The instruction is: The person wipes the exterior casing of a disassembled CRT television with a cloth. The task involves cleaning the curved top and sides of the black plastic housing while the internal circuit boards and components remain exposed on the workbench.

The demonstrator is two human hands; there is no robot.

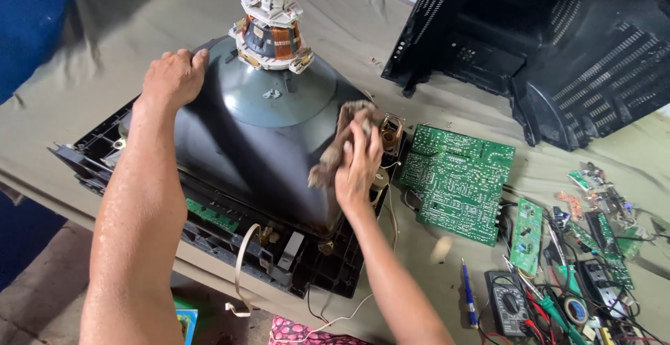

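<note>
Here, mid-frame, the right hand [358, 167] is pinching a soft brown cloth [338, 143] against the heavy, fragile dark glass picture tube [237, 143]; the left hand [172, 78], fingers spread, is bracing its upper-left shoulder.

You have one picture tube [244, 136], one rag [338, 143], one black rear casing [558, 52], one large green circuit board [453, 181], one multimeter [508, 310] and one blue screwdriver [469, 296] on the cloth-covered worktop [105, 24].
</note>
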